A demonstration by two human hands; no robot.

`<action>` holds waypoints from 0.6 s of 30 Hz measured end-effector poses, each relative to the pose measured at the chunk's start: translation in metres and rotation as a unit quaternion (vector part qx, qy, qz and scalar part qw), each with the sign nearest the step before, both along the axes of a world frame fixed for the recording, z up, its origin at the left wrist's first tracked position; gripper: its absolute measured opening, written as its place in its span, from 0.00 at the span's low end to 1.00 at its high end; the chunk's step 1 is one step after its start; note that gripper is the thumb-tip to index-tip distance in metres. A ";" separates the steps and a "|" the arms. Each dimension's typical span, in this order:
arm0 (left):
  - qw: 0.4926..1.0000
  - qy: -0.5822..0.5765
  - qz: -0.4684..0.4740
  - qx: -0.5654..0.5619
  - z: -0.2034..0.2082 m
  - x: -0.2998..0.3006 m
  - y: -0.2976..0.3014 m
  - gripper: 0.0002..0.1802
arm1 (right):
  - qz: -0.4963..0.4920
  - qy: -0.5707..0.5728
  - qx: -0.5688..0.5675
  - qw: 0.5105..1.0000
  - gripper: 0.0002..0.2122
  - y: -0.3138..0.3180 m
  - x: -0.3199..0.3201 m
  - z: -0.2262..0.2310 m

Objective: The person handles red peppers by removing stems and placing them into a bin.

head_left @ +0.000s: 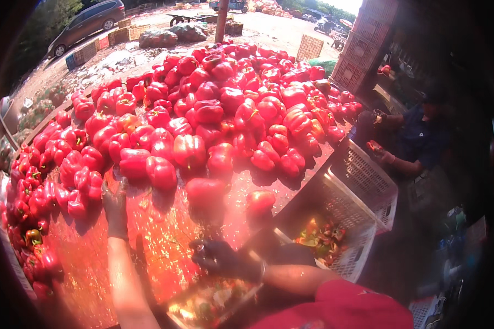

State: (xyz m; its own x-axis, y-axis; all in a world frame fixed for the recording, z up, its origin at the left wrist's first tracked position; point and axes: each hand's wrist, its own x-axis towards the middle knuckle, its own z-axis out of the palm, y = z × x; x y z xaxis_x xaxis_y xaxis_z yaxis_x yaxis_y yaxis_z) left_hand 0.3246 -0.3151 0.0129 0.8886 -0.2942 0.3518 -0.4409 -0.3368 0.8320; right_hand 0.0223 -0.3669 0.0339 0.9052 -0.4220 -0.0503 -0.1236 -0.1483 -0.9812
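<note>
A big heap of red bell peppers [208, 112] covers the far part of a wet, red sloping table [164, 236]. My left hand [115, 208], in a dark glove, reaches up to the heap's near edge with its fingers stretched out beside the closest peppers. I cannot see anything held in it. My right hand [219, 256], also dark-gloved, is curled closed over the table's near edge; whatever its fingers hold is hidden. Beyond it a blurred bell pepper [205, 192] and a single bell pepper [260, 202] sit apart from the heap.
Below my right hand stands a crate of pepper scraps [208, 301]. Another white crate [362, 249] with scraps is to the right, beside a further crate [373, 183]. A co-worker [417, 137] is at the right. Stacked crates [362, 46] rise behind; a post [222, 22] stands at the back.
</note>
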 end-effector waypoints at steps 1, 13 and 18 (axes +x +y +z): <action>0.983 0.131 -0.058 -0.117 0.003 0.005 -0.029 0.32 | -0.013 0.008 0.011 1.000 0.17 -0.004 0.000 -0.005; 0.939 0.303 0.057 -0.150 -0.009 0.019 -0.124 0.30 | -0.070 -0.050 -0.054 0.995 0.15 -0.013 -0.007 -0.039; 0.927 0.177 -0.100 -0.315 -0.009 0.007 -0.074 0.19 | -0.049 -0.030 -0.021 0.998 0.14 -0.019 -0.012 -0.020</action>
State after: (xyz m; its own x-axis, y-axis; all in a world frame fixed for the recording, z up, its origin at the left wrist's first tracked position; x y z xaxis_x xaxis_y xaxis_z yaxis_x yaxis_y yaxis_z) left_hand 0.3315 -0.3886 0.0042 0.9310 -0.3010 0.2065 -0.1041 0.3234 0.9405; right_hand 0.0107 -0.3856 0.0139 0.8604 -0.5092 0.0222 -0.0804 -0.1786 -0.9806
